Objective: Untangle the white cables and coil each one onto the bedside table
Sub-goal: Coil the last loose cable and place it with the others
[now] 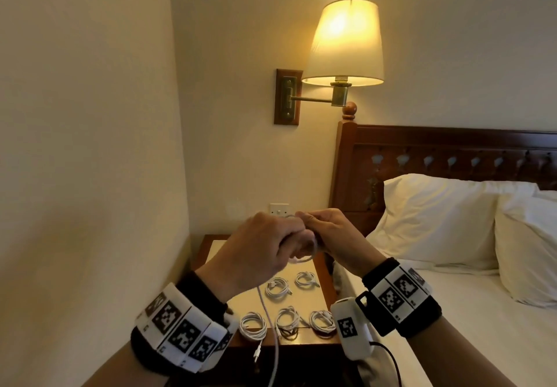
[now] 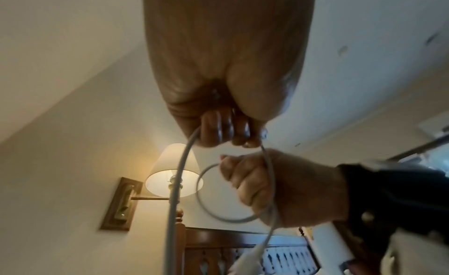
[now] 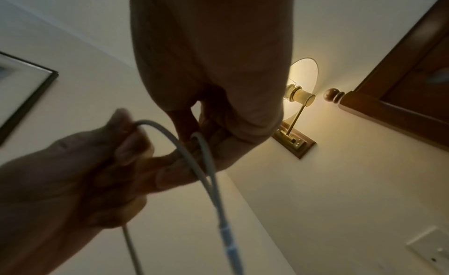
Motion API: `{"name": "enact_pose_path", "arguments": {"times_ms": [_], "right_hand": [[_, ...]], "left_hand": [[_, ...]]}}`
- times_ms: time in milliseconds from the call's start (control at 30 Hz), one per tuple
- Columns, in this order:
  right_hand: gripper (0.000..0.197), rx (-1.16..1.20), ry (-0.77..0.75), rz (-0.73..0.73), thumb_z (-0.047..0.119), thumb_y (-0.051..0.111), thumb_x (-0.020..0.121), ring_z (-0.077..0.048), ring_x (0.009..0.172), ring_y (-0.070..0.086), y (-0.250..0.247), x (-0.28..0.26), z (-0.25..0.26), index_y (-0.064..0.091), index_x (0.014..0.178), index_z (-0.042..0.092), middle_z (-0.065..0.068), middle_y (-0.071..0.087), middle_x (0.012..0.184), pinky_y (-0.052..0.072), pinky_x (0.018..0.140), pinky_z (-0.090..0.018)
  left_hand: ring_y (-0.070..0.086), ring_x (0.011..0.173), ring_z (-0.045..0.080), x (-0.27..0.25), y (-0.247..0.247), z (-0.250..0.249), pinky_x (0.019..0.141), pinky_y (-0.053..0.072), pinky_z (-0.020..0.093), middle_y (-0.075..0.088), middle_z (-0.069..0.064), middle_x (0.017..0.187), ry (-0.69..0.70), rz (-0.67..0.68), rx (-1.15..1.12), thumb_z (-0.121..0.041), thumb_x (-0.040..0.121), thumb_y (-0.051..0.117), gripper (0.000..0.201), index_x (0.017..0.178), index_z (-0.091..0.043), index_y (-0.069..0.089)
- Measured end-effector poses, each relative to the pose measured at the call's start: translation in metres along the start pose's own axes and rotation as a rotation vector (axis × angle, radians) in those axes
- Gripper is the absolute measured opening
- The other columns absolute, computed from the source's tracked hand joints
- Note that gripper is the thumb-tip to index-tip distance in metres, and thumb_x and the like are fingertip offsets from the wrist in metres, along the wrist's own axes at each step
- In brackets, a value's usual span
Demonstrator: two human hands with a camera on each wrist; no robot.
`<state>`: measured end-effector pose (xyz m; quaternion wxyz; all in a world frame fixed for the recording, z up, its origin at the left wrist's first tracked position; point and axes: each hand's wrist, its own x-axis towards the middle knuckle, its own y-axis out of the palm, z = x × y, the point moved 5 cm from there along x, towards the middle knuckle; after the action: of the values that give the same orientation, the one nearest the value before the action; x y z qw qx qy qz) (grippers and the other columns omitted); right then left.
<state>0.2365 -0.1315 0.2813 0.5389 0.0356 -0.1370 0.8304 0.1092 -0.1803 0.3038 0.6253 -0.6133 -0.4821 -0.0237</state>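
Observation:
Both hands are raised together above the bedside table (image 1: 319, 272). My left hand (image 1: 265, 242) grips a white cable (image 1: 304, 258) in a fist, and my right hand (image 1: 328, 235) pinches a small loop of the same cable beside it. The cable's loose length (image 1: 275, 353) hangs from the left fist past the table's front edge, its plug (image 1: 257, 353) dangling there. The left wrist view shows the loop (image 2: 233, 219) around the right hand (image 2: 279, 187). The right wrist view shows the cable (image 3: 194, 164) running between both hands. Several coiled white cables (image 1: 277, 288) lie on the table.
A lit wall lamp (image 1: 345, 45) on a brass arm hangs above the table. A wooden headboard (image 1: 437, 151) and a bed with white pillows (image 1: 437, 220) stand to the right. A wall runs close on the left. A wall socket (image 1: 278, 208) sits behind the hands.

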Motion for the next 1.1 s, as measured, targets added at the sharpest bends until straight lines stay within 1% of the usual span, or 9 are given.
{"name": "enact_pose_path", "arguments": {"times_ms": [133, 200, 300, 400, 500, 600, 733, 933, 1100], "right_hand": [[0.039, 0.184, 0.010, 0.065, 0.023, 0.035, 0.104, -0.015, 0.043, 0.050, 0.006, -0.003, 0.004, 0.059, 0.081, 0.003, -0.006, 0.053, 0.052, 0.047, 0.048, -0.023], [0.039, 0.258, 0.033, 0.075, 0.024, 0.034, 0.105, -0.013, 0.040, 0.042, 0.006, -0.002, 0.004, 0.056, 0.080, 0.004, -0.004, 0.045, 0.049, 0.040, 0.043, -0.021], [0.039, 0.297, 0.052, 0.084, 0.029, 0.036, 0.104, -0.011, 0.039, 0.033, 0.005, 0.000, 0.003, 0.057, 0.079, 0.007, 0.000, 0.037, 0.047, 0.027, 0.042, -0.021], [0.039, 0.362, 0.068, 0.084, 0.030, 0.036, 0.103, -0.009, 0.038, 0.031, 0.005, 0.002, 0.001, 0.057, 0.080, 0.008, 0.002, 0.034, 0.046, 0.026, 0.042, -0.020], [0.038, 0.390, 0.085, 0.068, 0.030, 0.035, 0.103, -0.009, 0.038, 0.032, 0.006, 0.004, -0.001, 0.056, 0.079, 0.009, 0.002, 0.034, 0.046, 0.027, 0.042, -0.020], [0.040, 0.322, 0.105, 0.067, 0.030, 0.034, 0.104, -0.009, 0.039, 0.031, 0.005, 0.003, 0.000, 0.056, 0.076, 0.011, 0.003, 0.035, 0.046, 0.026, 0.044, -0.021], [0.041, 0.240, 0.104, 0.047, 0.029, 0.035, 0.105, -0.009, 0.038, 0.029, -0.003, 0.002, 0.001, 0.057, 0.075, 0.011, 0.003, 0.034, 0.045, 0.022, 0.047, -0.024], [0.039, 0.231, 0.093, 0.007, 0.029, 0.036, 0.104, -0.010, 0.039, 0.031, -0.016, 0.000, -0.001, 0.058, 0.078, 0.010, 0.002, 0.035, 0.046, 0.025, 0.047, -0.024], [0.037, 0.369, 0.141, 0.019, 0.028, 0.034, 0.104, -0.011, 0.039, 0.034, -0.007, 0.002, -0.004, 0.052, 0.076, 0.011, 0.002, 0.036, 0.046, 0.032, 0.049, -0.025]], "left_hand": [[0.046, 0.068, -0.003, 0.008, -0.006, 0.019, 0.063, 0.033, 0.011, 0.044, -0.019, 0.082, -0.038, -0.241, 0.046, -0.043, 0.097, 0.050, 0.018, 0.094, -0.026, 0.054], [0.049, 0.071, -0.004, 0.010, -0.001, 0.033, 0.064, 0.035, 0.011, 0.051, -0.014, 0.090, -0.153, -0.241, -0.055, -0.049, 0.093, 0.050, 0.032, 0.110, -0.022, 0.058], [0.061, 0.072, 0.004, 0.014, 0.012, 0.048, 0.072, 0.051, 0.029, 0.069, -0.003, 0.080, -0.303, -0.110, -0.396, -0.056, 0.089, 0.048, 0.046, 0.094, -0.018, 0.073], [0.052, 0.060, 0.011, 0.013, 0.016, 0.054, 0.066, 0.046, 0.036, 0.057, -0.004, 0.060, -0.378, -0.132, -0.582, -0.059, 0.085, 0.053, 0.049, 0.078, -0.014, 0.070], [0.054, 0.061, 0.010, 0.014, 0.016, 0.052, 0.066, 0.047, 0.035, 0.060, -0.007, 0.061, -0.351, -0.203, -0.519, -0.060, 0.085, 0.052, 0.044, 0.075, -0.020, 0.069], [0.066, 0.079, 0.008, 0.013, 0.017, 0.054, 0.077, 0.054, 0.032, 0.072, -0.006, 0.078, -0.342, -0.200, -0.487, -0.058, 0.085, 0.052, 0.044, 0.085, -0.020, 0.074], [0.058, 0.057, -0.002, 0.007, 0.013, 0.059, 0.052, 0.044, 0.013, 0.069, -0.009, 0.075, -0.338, -0.194, -0.549, -0.044, 0.087, 0.057, 0.031, 0.093, -0.017, 0.072], [0.052, 0.054, 0.009, -0.017, 0.017, 0.078, 0.057, 0.045, 0.025, 0.061, -0.005, 0.063, -0.318, -0.179, -0.511, -0.038, 0.090, 0.057, 0.027, 0.085, -0.014, 0.068], [0.054, 0.061, 0.011, -0.005, 0.002, 0.055, 0.058, 0.044, 0.025, 0.059, -0.008, 0.065, -0.167, -0.286, -0.231, -0.039, 0.094, 0.057, 0.024, 0.079, -0.022, 0.065]]}}
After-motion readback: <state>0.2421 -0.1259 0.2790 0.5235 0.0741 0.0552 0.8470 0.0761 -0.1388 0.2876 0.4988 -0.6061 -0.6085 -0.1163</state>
